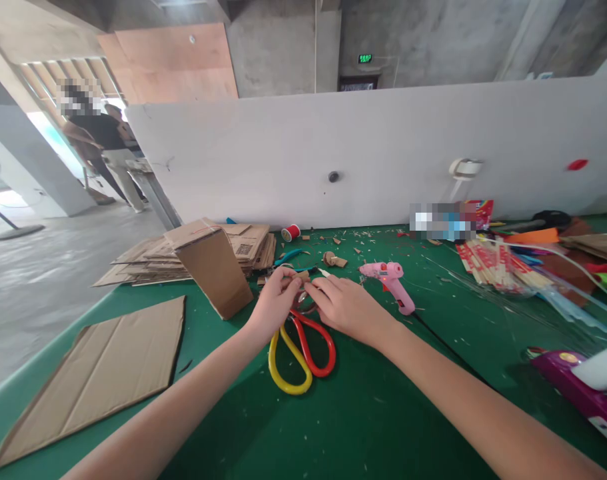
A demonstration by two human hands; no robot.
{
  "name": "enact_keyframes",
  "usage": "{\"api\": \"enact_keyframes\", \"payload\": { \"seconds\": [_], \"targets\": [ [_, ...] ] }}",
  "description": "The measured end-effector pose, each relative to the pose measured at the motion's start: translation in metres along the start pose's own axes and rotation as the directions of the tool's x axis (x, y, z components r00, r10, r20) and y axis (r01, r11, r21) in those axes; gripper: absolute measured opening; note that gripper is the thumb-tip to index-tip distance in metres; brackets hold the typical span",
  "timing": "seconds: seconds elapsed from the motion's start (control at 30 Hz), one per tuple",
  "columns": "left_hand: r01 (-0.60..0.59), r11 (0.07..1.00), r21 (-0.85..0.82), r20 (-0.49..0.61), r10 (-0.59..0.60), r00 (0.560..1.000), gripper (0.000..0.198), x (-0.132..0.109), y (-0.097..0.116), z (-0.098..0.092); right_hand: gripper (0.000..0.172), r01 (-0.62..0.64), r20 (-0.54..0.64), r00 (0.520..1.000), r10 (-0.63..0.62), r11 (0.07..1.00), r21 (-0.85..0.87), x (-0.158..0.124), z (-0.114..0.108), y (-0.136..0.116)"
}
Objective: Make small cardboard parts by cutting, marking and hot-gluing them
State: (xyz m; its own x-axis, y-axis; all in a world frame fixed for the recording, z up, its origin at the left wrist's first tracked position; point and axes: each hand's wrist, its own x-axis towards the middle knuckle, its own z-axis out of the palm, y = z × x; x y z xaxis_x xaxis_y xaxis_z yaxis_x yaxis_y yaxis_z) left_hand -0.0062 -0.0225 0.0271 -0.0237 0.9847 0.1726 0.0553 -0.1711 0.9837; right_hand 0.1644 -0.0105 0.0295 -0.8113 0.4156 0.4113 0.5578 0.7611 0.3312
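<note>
My left hand (276, 295) pinches a small cardboard piece (302, 275) beyond the scissors (324, 339); whether my right hand (350, 305) pinches it too, I can't tell. Scraps (336, 241) litter the green tabletop (283, 440) — concrete wall (283, 50) behind, a lit EXIT sign (365, 59), a QR code (244, 249) on stacked cardboard (256, 240).

The only word that can be read is "EXIT", in green lit letters on the small dark rectangular sign (365, 59) high on the grey concrete wall (433, 43), with a row of green characters above it too small to make out. A square black QR code (245, 249) is printed on the top sheet of the stack of flat brown cardboard (256, 237), beside dark printing that is illegible. Red marks on the white slender packets (483, 265) and a pale oval label (569, 358) on the glossy purple device (553, 370) are likewise unreadable.
</note>
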Motion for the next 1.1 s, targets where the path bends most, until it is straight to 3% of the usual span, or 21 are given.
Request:
{"api": "enact_keyframes", "payload": {
  "seconds": [0.1,0.17,0.2,0.27,0.33,0.4,0.43,0.5,0.57,0.63,0.7,0.77,0.87,0.97,1.1],
  "targets": [
    [-0.044,0.998,-0.041,-0.011,0.044,0.999,0.015,-0.010,0.007,0.009,0.040,-0.043,-0.092,0.994,0.052,0.994,0.098,-0.010,0.003,-0.008],
    [-0.081,0.996,-0.043,-0.028,0.080,0.996,0.014,-0.017,0.013,0.014,0.044,-0.143,-0.175,0.963,0.206,0.936,0.320,-0.015,0.005,-0.015],
    [-0.097,0.995,-0.038,-0.039,0.096,0.995,0.014,-0.020,0.016,0.016,0.046,-0.186,-0.193,0.931,0.310,0.857,0.481,-0.016,0.005,-0.019],
    [-0.142,0.990,-0.018,-0.056,0.141,0.988,0.012,-0.024,0.019,0.018,0.051,-0.197,-0.138,0.851,0.507,0.552,0.810,-0.015,0.003,-0.027],
    [-0.190,0.981,0.041,-0.063,0.192,0.979,0.011,-0.026,0.019,0.018,0.045,-0.125,0.035,0.791,0.611,0.105,0.987,-0.011,-0.001,-0.032],
    [-0.228,0.970,0.083,-0.044,0.232,0.972,0.010,-0.026,0.018,0.016,0.023,-0.064,0.249,0.729,0.638,-0.298,0.952,-0.007,-0.006,-0.034],
    [-0.245,0.965,0.096,-0.026,0.249,0.968,0.009,-0.026,0.018,0.015,0.014,-0.045,0.343,0.691,0.636,-0.436,0.899,-0.005,-0.008,-0.035],
    [-0.274,0.953,0.127,0.021,0.273,0.962,0.007,-0.027,0.018,0.014,0.015,-0.004,0.468,0.626,0.624,-0.597,0.802,-0.002,-0.012,-0.034],
    [-0.295,0.939,0.175,0.060,0.289,0.955,0.005,-0.027,0.019,0.013,0.033,0.036,0.505,0.636,0.584,-0.676,0.736,-0.002,-0.014,-0.034],
    [-0.321,0.919,0.227,0.090,0.308,0.947,0.004,-0.028,0.021,0.013,0.044,0.071,0.490,0.703,0.515,-0.737,0.672,-0.003,-0.015,-0.033],
    [-0.361,0.882,0.304,0.132,0.336,0.933,0.007,-0.030,0.023,0.013,0.043,0.097,0.480,0.760,0.438,-0.807,0.583,-0.005,-0.015,-0.031],
    [-0.417,0.816,0.400,0.198,0.367,0.909,0.012,-0.031,0.023,0.011,0.036,0.108,0.503,0.786,0.360,-0.880,0.462,-0.009,-0.015,-0.029],
    [-0.535,0.676,0.506,0.366,0.394,0.843,0.017,-0.034,0.023,0.007,0.029,0.056,0.569,0.769,0.290,-0.918,0.392,-0.012,-0.016,-0.024],
    [-0.602,0.600,0.527,0.458,0.397,0.796,0.019,-0.035,0.022,0.003,0.030,0.010,0.590,0.726,0.353,-0.863,0.505,-0.012,-0.018,-0.020],
    [-0.473,0.761,0.443,0.272,0.389,0.880,0.018,-0.031,0.024,0.004,0.030,0.030,0.609,0.685,0.400,-0.850,0.525,-0.011,-0.018,-0.017]
  ]
}}
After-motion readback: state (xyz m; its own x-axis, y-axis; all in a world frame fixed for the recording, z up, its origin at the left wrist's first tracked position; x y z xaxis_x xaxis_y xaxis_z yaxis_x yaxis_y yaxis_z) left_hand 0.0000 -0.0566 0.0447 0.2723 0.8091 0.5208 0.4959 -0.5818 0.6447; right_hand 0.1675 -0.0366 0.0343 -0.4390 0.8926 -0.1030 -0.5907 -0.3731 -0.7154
